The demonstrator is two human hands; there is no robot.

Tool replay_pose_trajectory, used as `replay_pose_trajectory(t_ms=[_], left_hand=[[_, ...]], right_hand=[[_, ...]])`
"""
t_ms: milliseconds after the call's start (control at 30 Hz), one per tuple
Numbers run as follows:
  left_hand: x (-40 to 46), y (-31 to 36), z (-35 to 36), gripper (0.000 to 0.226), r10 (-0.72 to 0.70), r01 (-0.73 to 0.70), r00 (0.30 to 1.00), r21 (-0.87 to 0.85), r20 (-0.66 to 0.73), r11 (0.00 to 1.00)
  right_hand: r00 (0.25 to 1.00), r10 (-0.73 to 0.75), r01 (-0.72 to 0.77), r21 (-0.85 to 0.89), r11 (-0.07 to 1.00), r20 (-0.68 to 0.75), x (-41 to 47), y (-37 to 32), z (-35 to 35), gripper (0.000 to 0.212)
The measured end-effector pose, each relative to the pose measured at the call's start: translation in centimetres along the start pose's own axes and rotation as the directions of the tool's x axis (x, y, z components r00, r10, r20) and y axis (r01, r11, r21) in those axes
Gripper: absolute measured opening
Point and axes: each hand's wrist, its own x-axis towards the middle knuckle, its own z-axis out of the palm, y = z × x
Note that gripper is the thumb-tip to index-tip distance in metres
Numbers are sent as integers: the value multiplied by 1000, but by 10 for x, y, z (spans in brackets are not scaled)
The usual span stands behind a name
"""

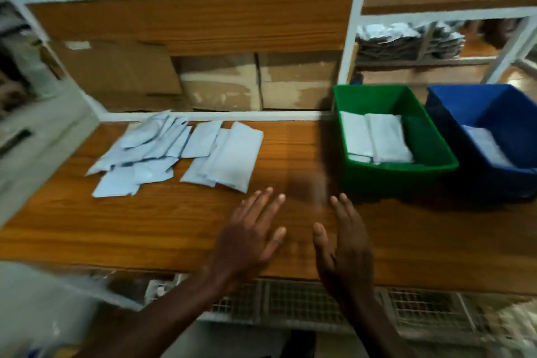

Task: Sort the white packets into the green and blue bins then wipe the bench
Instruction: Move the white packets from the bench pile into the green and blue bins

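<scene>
Several white packets (177, 151) lie in a loose overlapping pile on the left half of the wooden bench (145, 227). The green bin (430, 151) stands at the right with two white packets (374, 136) lying side by side in it. To its right is the blue bin (465, 113), holding one white packet (488, 145). My left hand (250, 232) hovers open over the bench, fingers spread, below the pile. My right hand (345, 244) is open beside it, palm facing left, in front of the green bin. Neither hand holds anything.
Cardboard boxes (220, 81) fill the shelf behind the bench. A white shelf frame (348, 38) rises between the bench and a side shelf with stacked grey packets (406, 43). Wire mesh (305, 302) runs below the bench's front edge. A pale cabinet (35, 136) stands at the left.
</scene>
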Motion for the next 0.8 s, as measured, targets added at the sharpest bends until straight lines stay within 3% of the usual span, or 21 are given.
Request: replay_pose_trajectory(t_ms=[133, 300, 467, 600, 800], left_hand=[[-49, -43, -34, 64, -160, 160, 987, 58, -5, 985], [-67, -96, -58, 66, -264, 264, 964, -15, -26, 964], [-38, -168, -60, 65, -253, 242, 964, -113, -88, 964], [-2, -228, -54, 62, -246, 235, 968, -175, -44, 956], [43, -267, -47, 58, -209, 201, 978, -205, -15, 958]], right_hand=[[998, -22, 18, 68, 998, 56, -9, -49, 44, 58], [992, 31, -41, 80, 996, 126, 8, -98, 99, 61], [978, 89, -96, 32, 995, 188, 50, -117, 172, 65], [954, 205, -196, -61, 979, 219, 92, -116, 231, 68], [887, 352, -265, -294, 918, 300, 152, -88, 290, 68]])
